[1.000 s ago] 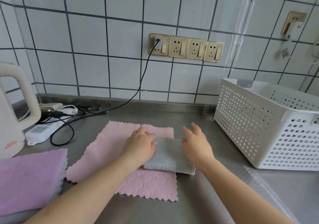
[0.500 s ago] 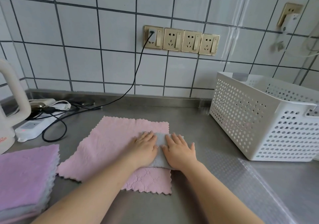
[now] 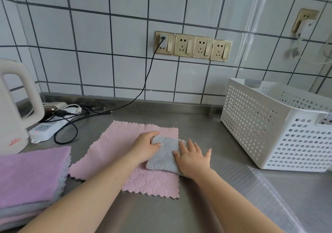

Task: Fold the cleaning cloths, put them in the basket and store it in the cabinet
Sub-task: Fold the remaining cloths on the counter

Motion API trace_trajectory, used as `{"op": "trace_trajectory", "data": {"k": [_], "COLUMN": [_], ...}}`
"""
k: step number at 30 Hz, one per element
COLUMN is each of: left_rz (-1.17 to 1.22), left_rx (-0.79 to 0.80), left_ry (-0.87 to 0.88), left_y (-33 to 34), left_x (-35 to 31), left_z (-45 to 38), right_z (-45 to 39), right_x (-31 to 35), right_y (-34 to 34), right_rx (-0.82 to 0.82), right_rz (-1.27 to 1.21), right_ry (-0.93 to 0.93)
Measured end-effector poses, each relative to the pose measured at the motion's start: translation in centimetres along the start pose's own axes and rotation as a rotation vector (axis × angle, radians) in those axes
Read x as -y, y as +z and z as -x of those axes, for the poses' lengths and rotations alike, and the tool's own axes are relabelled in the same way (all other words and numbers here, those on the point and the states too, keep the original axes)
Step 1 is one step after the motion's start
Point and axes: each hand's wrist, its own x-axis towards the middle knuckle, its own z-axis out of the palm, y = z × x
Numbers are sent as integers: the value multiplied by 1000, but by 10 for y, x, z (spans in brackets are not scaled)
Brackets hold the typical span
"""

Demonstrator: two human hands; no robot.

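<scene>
The folded grey cloth [image 3: 164,158] lies on the spread pink cloth [image 3: 125,153] near the desk [image 3: 206,125] middle. The left hand [image 3: 145,147] curls over its left end; the right hand [image 3: 191,158] presses flat with fingers extended. Risk: lifting it toward the white basket [image 3: 273,125] at the right edge with a loose hold lets the fold spring open, or drags the pink cloth along.
</scene>
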Motion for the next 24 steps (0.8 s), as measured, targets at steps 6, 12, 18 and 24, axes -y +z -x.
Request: {"op": "trace_trajectory", "data": {"k": [6,12,18,24], "left_rz": [161,332,518,488], "left_rx": [171,51,27,-70], "left_ry": [-90,23,70,-51], "left_y": [-5,-29,-110,-204], "left_x": [-2,-13,-26,-4], "left_z": [6,31,73,125], "right_z": [9,24,45,68], "right_x": [2,6,50,145], "right_y": [-1,-17,-54,-76], "right_rx": [-125,-264,-68,80], "right_rz": [-11,-608,-1356,-1372], "right_ry": [23,-41,-148,-290]}}
